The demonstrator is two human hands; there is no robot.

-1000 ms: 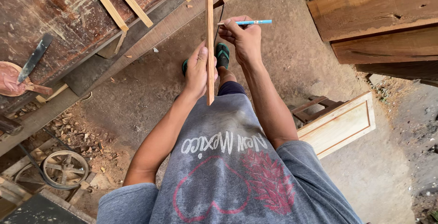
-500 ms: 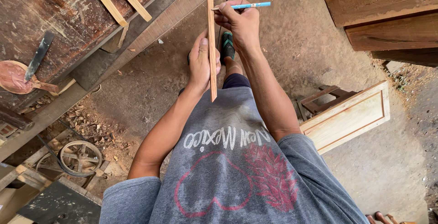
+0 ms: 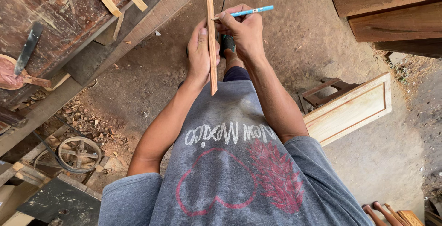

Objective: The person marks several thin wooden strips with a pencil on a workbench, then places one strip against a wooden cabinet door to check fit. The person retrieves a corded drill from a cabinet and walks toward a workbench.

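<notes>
between both hands, left hand (image 3: 201, 53) grips wooden strip (image 3: 211, 32), right hand (image 3: 243, 31) grips pen (image 3: 251, 11).

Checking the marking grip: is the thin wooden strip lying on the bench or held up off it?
Held up. The left hand grips the wooden strip in the air, and the right hand puts a blue pencil to it.

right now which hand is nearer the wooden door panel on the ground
Right. The right hand holds a blue pen on the side toward the door panel; the left hand, gripping the wood strip, is farther away.
</notes>
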